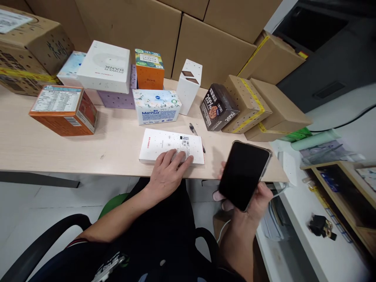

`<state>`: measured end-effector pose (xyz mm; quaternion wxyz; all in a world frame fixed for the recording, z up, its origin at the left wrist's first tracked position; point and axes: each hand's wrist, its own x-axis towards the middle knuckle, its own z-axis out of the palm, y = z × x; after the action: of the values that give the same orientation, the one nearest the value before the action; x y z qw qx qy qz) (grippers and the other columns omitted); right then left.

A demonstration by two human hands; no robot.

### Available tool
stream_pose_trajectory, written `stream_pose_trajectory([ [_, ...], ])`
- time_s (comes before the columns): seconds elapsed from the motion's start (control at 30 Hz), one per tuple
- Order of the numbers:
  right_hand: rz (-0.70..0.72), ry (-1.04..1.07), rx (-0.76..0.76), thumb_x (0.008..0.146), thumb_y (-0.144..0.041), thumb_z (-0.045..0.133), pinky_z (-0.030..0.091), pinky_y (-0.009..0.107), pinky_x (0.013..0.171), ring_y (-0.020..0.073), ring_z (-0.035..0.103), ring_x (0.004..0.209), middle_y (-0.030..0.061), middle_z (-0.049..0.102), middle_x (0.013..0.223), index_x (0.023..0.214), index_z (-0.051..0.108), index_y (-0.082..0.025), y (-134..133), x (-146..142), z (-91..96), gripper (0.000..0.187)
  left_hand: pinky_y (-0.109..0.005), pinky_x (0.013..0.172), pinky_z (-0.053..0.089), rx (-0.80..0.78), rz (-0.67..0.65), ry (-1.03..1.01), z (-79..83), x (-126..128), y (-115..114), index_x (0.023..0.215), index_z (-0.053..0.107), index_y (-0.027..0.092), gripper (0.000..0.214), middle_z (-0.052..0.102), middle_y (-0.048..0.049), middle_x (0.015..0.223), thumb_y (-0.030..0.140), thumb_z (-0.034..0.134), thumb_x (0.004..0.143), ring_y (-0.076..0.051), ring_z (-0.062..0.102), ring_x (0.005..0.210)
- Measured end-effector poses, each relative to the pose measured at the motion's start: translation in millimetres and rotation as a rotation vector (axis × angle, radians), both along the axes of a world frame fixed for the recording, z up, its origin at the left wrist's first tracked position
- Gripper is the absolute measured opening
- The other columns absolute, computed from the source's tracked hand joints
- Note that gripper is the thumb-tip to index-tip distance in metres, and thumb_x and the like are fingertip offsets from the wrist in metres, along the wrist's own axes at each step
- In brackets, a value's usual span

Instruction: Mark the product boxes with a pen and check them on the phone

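Note:
Lying flat near the front edge of the table is a slim white box (158,145) with red lettering and small printed labels. My left hand (167,172) rests on its front edge, fingers spread over the top; the thumb is hard to make out. On the right, my right hand (255,199) grips a smartphone (245,174) with a dark screen and a clear case, tilted just past the table edge. Part of that hand's fingers shows at the phone's left side. A pen (192,128) lies behind the white box, partly hidden by it.
Behind stand a Manhua tissue pack (158,107), a white power bank box (105,66), orange boxes (63,109), a tall white box (189,86) and a dark cookie box (219,107). Taped cartons (246,103) sit at right, beside a white shelf (311,235).

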<state>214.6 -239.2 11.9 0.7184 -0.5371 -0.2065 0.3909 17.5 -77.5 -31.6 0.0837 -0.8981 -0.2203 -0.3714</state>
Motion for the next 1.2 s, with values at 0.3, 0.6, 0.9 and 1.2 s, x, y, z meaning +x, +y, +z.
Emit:
stream_pose_trajectory([
  [0.3, 0.388, 0.691, 0.036, 0.086, -0.069, 0.049, 0.057, 0.035, 0.062, 0.0234, 0.071, 0.080, 0.0102, 0.081, 0.107, 0.115, 0.075, -0.021, 49.4, -78.0, -7.9, 0.062, -0.041, 0.101, 0.045, -0.042, -0.002, 0.011, -2.5, -1.7, -0.5, 0.125, 0.068, 0.018, 0.028, 0.071, -0.0096, 0.125, 0.017, 0.053, 0.100, -0.030, 0.059, 0.123],
  [0.6, 0.339, 0.731, -0.061, 0.083, -0.071, 0.046, 0.056, 0.033, 0.060, 0.0199, 0.063, 0.070, 0.0032, 0.080, 0.099, 0.105, 0.079, -0.024, 63.1, -89.6, -2.2, 0.061, -0.035, 0.106, 0.042, -0.099, 0.015, 0.003, -7.8, -1.4, 0.7, 0.123, 0.068, 0.021, 0.025, 0.071, -0.0045, 0.122, 0.024, 0.054, 0.102, -0.023, 0.056, 0.125],
  [0.9, 0.348, 0.663, -0.102, 0.081, -0.074, 0.047, 0.056, 0.043, 0.074, 0.0257, 0.061, 0.074, 0.0034, 0.076, 0.090, 0.107, 0.074, -0.029, 62.1, -92.6, 4.5, 0.059, -0.037, 0.107, 0.043, -0.118, 0.044, 0.057, -11.0, -0.4, -1.3, 0.110, 0.071, 0.022, 0.016, 0.072, -0.0043, 0.123, 0.026, 0.064, 0.097, -0.025, 0.056, 0.128],
  [1.2, 0.301, 0.752, -0.052, 0.085, -0.067, 0.047, 0.053, 0.036, 0.065, 0.0218, 0.060, 0.070, 0.0033, 0.078, 0.096, 0.117, 0.074, -0.030, 63.7, -91.7, 6.1, 0.056, -0.037, 0.109, 0.040, -0.145, 0.017, 0.025, -17.4, 0.9, -1.3, 0.122, 0.069, 0.023, 0.025, 0.070, -0.0047, 0.125, 0.026, 0.061, 0.099, -0.025, 0.051, 0.132],
])
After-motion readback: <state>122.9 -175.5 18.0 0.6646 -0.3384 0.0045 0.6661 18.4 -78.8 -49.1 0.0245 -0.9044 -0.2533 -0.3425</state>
